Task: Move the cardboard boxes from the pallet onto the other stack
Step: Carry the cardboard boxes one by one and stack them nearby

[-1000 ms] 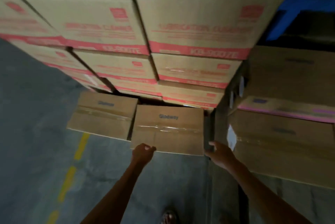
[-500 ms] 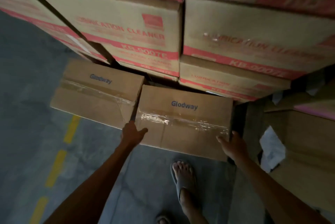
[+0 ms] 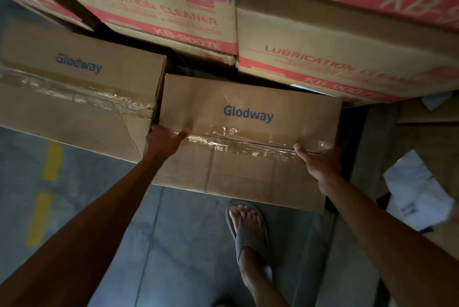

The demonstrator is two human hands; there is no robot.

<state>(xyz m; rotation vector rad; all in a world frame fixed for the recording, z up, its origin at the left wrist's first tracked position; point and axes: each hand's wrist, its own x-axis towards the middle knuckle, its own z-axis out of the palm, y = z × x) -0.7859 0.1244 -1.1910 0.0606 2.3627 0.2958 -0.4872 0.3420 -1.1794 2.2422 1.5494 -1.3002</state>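
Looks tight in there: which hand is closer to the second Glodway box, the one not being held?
Left. The left hand grips the edge of the held box, right beside the second box; the right hand grips its far edge, across the box.

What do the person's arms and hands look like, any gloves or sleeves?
No gloves on the left hand or right hand, and no rings show. The left forearm and right forearm are uncovered: no sleeve, watch or band shows. Dim light may hide small marks.
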